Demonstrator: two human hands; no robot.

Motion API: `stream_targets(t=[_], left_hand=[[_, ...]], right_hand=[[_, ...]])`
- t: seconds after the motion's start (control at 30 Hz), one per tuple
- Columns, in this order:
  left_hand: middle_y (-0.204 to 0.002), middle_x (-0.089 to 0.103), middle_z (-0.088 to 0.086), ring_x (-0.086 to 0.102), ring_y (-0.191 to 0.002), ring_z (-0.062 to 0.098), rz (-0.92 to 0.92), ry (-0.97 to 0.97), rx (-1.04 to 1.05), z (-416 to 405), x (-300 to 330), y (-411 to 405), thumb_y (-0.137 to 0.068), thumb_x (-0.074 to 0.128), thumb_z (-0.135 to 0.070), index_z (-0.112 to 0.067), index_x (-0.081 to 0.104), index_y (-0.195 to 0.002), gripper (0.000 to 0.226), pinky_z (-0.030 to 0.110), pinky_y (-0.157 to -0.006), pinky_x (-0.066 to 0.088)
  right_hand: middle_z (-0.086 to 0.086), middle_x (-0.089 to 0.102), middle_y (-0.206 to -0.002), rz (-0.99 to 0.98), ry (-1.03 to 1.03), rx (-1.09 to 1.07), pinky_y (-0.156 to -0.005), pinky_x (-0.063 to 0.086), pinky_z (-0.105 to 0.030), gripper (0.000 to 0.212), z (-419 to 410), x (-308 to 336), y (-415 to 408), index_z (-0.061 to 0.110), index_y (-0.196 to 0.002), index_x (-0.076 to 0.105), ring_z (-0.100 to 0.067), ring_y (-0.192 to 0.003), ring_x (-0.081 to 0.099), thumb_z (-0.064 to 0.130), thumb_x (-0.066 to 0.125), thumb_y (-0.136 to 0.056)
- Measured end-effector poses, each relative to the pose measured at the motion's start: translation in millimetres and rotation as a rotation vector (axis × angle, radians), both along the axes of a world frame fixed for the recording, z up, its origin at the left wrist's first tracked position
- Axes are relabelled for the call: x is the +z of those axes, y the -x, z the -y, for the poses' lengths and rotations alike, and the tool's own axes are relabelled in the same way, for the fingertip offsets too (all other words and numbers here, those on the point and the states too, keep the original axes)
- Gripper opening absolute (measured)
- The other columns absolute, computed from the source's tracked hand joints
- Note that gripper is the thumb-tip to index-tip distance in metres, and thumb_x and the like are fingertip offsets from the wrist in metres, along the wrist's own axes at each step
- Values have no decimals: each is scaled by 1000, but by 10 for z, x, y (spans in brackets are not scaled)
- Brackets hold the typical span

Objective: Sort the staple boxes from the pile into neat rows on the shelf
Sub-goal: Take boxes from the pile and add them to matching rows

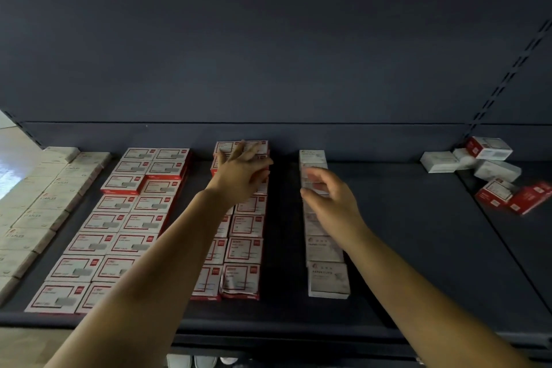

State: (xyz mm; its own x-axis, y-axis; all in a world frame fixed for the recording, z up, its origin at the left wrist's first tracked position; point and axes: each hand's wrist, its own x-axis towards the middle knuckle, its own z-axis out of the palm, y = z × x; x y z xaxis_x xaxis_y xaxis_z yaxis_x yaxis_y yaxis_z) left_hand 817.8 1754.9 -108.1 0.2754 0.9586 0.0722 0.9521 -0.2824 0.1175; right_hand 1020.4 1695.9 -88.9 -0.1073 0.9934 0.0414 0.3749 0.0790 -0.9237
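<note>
Red-and-white staple boxes lie in neat rows on the dark shelf (pixel 403 248): a double row at the left (pixel 128 218) and a middle double row (pixel 243 248). My left hand (pixel 242 172) reaches to the back of the middle row, fingers spread and straight, resting on the stacked boxes (pixel 263 146) there. A single row of white boxes (pixel 327 278) runs to the right of it. My right hand (pixel 331 200) hovers over that row, blurred, fingers loosely curled and holding nothing. A loose pile of red and white boxes (pixel 495 176) sits at the far right.
Cream-white boxes marked STAPLES (pixel 38 212) fill rows at the far left. The dark back panel (pixel 268 39) rises behind the shelf. A slotted upright (pixel 507 75) stands at the right. Bare shelf lies between the white row and the pile.
</note>
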Motion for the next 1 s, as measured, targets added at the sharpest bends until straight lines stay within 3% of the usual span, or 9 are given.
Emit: stream_targets(t=[0.13,0.27,0.33,0.47,0.6,0.67,0.83,0.93,1.0], left_hand=[[-158,5,1,-7,-145,24,-17,-20,4,184,124,-299,-98,34,-45,-31,24,-147,52,55,-111,-7],[-139,48,16,40,-131,38,132,-218,-197,492,198,-909,-90,36,-39,-12,51,-133,53,60,-103,32],[-129,56,17,50,-122,40,169,-253,-239,599,165,-1272,-86,40,-34,-9,57,-127,50,59,-95,38],[-124,61,14,55,-116,36,217,-235,-292,719,111,-1911,-85,42,-30,-11,61,-122,45,54,-93,44],[-116,65,12,61,-108,35,203,-170,-294,712,53,-2372,-83,40,-30,-12,66,-115,45,52,-87,48],[-119,63,12,58,-113,34,172,-149,-307,702,44,-2561,-85,41,-29,-12,65,-117,43,52,-90,47],[-150,33,5,21,-141,23,103,-60,-288,665,5,-2860,-98,40,-27,-19,39,-142,45,38,-114,15],[-151,31,3,18,-141,21,83,-22,-284,686,-32,-2947,-99,38,-27,-20,37,-143,45,36,-113,14],[-151,31,3,19,-141,20,96,-1,-279,719,-60,-2961,-99,38,-27,-20,37,-143,44,35,-113,15]], right_hand=[[9,50,-127,20,-38,-10,-92,34,-16,41,47,-25,-255,21,-131,49,-1,-114,44,18,56,-90],[8,48,-118,61,-89,-44,-85,35,-16,39,101,-88,-573,19,-128,51,-4,-110,45,16,56,-90],[3,50,-120,94,-157,-82,-85,36,-17,38,130,-153,-826,15,-126,53,-5,-108,47,11,57,-89],[-10,59,-113,212,-362,-193,-87,45,-27,32,156,-242,-1461,5,-115,61,-21,-102,58,-1,59,-84],[-20,63,-103,388,-536,-321,-87,38,-18,30,95,-193,-2095,-3,-105,65,-26,-96,58,1,54,-77],[-21,62,-104,438,-548,-401,-87,39,-24,31,45,-137,-2377,-4,-102,66,-31,-97,56,1,53,-75],[-24,45,-129,614,-319,-565,-98,35,-45,41,-156,-71,-2918,3,-123,56,-44,-118,38,11,57,-83],[-19,29,-144,613,-13,-569,-105,30,-47,59,-289,-81,-3124,9,-139,37,-38,-130,27,20,61,-86],[-18,35,-142,507,84,-545,-103,33,-42,60,-309,-128,-3196,8,-140,35,-35,-129,34,21,60,-87]])
